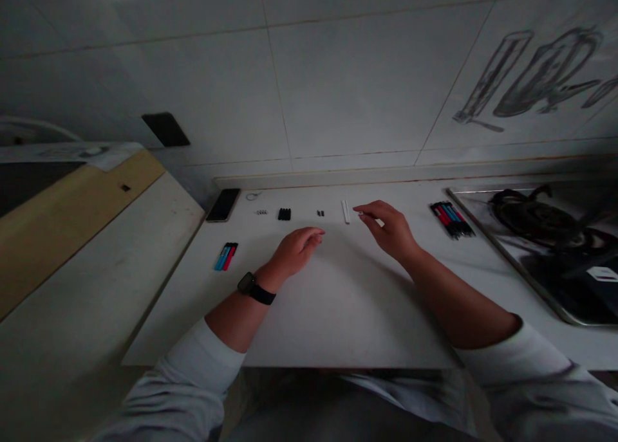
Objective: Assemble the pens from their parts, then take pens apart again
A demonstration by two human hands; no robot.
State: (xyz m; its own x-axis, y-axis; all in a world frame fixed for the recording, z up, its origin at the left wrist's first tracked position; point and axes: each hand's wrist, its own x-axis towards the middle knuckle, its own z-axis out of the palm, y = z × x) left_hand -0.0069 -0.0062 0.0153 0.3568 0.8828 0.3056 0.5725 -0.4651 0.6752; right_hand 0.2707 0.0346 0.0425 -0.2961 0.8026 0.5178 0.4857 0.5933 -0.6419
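My right hand hovers over the white table, thumb and fingers pinched together. Whatever may be between the fingertips is too small to name. Just left of it lie thin white tubes, side by side. My left hand, wearing a black watch at the wrist, has its fingers curled together, and I cannot see inside. Beyond it sit small dark pieces, a group of black grips and several tiny springs. Blue and red pen barrels lie to the left.
A bundle of pens in black, red and blue lies on the right, beside a gas stove. At the back left are a phone and a small ring. A tiled wall rises behind the table.
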